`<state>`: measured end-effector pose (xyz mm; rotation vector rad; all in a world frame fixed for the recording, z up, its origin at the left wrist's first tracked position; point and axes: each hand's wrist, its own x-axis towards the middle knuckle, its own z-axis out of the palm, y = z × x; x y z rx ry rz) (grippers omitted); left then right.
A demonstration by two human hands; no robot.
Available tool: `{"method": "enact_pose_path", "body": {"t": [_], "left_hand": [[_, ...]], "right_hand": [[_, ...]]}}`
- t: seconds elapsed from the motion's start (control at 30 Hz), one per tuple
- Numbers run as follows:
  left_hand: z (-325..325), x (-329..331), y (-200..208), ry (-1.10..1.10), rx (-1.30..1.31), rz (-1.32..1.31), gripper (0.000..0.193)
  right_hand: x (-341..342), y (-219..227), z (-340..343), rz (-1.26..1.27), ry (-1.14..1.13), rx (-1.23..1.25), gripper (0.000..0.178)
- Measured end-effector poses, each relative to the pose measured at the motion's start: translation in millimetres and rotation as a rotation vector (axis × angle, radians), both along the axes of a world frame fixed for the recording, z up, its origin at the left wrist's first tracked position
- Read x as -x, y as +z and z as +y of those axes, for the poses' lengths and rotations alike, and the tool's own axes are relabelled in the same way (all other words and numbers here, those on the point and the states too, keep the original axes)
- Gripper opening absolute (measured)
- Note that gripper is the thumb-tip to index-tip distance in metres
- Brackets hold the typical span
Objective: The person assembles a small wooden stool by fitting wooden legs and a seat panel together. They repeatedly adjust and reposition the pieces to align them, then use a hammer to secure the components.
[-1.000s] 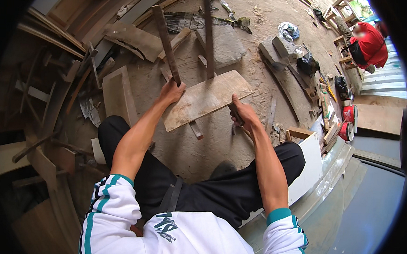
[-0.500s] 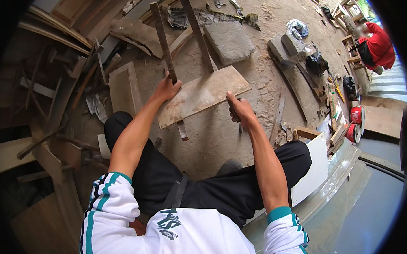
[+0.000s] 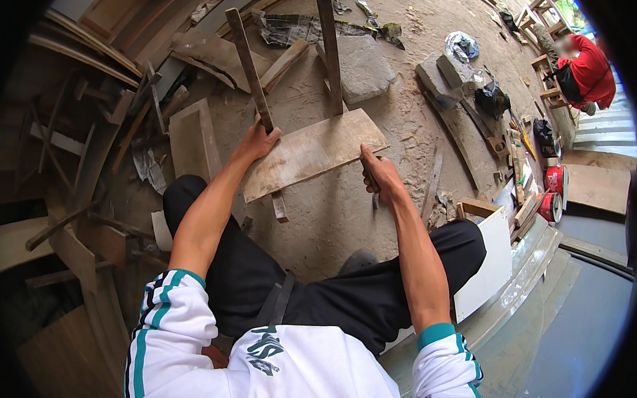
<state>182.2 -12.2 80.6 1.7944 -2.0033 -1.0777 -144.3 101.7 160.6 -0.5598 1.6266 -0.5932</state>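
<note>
A flat wooden board (image 3: 313, 154) with pale, worn patches is held above the ground in front of me, tilted up to the right. Two long dark wooden legs rise from its far side, the left leg (image 3: 249, 67) and the right leg (image 3: 328, 48). My left hand (image 3: 259, 139) is closed around the left leg beside the board's edge. A short wooden end (image 3: 280, 208) sticks out under the board's near edge. At the board's right end my right hand (image 3: 384, 176) is closed on a dark-handled tool (image 3: 368, 174); its kind is mostly hidden by my fingers.
A flat stone block (image 3: 363, 68) lies beyond the board, with more blocks (image 3: 442, 80) to its right. Scrap wood (image 3: 75, 148) is piled at left. Red cans (image 3: 556, 181) and a white panel (image 3: 486, 268) stand at right. A person in red (image 3: 588, 71) sits far right.
The board and its legs have turned slightly, the right leg now standing more upright and further right. My left hand has shifted a little with them; both hands keep their holds.
</note>
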Motion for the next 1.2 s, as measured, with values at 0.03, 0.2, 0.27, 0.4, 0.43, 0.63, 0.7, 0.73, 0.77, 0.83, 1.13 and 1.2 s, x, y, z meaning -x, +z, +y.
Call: {"method": "enact_pose_path", "body": {"t": [0.03,0.2,0.27,0.4,0.43,0.63,0.7,0.73,0.77,0.83,1.13,1.2], "left_hand": [[1.7,0.0,-0.6,0.011,0.006,-0.005,0.058],[4.5,2.2,5.6,0.029,0.02,0.01,0.064],[7.2,0.3,8.8,0.0,0.042,-0.008,0.069],[11.4,-6.6,12.4,0.009,0.06,-0.053,0.075],[12.9,-8.1,12.5,0.011,0.044,-0.087,0.074],[14.5,-1.9,19.2,0.046,0.02,-0.194,0.068],[14.8,3.8,21.5,0.067,0.041,-0.184,0.067],[14.9,6.8,22.5,0.066,0.05,-0.178,0.066],[15.6,7.0,23.0,0.071,0.059,-0.177,0.065],[16.4,8.4,23.3,0.083,0.061,-0.186,0.064],[17.1,-3.8,7.3,0.138,0.075,-0.096,0.064],[19.7,-4.3,5.3,0.159,0.067,-0.076,0.065]], "right_hand": [[0.1,-0.2,0.0,0.001,0.003,-0.003,0.062],[1.8,-5.3,0.2,-0.03,-0.04,0.009,0.057],[1.1,-6.3,1.4,-0.032,-0.055,0.021,0.056],[-1.1,-6.4,4.1,-0.02,-0.058,0.033,0.054],[-1.8,-5.6,4.5,-0.009,-0.049,0.038,0.054],[0.0,1.3,2.2,0.041,-0.001,0.032,0.056],[5.0,3.0,4.1,0.066,0.044,0.045,0.057],[7.1,3.8,5.0,0.078,0.067,0.052,0.058],[6.8,5.9,5.5,0.079,0.068,0.047,0.058],[6.6,10.2,7.5,0.08,0.073,0.037,0.058],[1.0,7.9,5.5,0.094,0.089,0.033,0.056],[-1.0,11.1,6.3,0.082,0.08,0.061,0.056]]}}
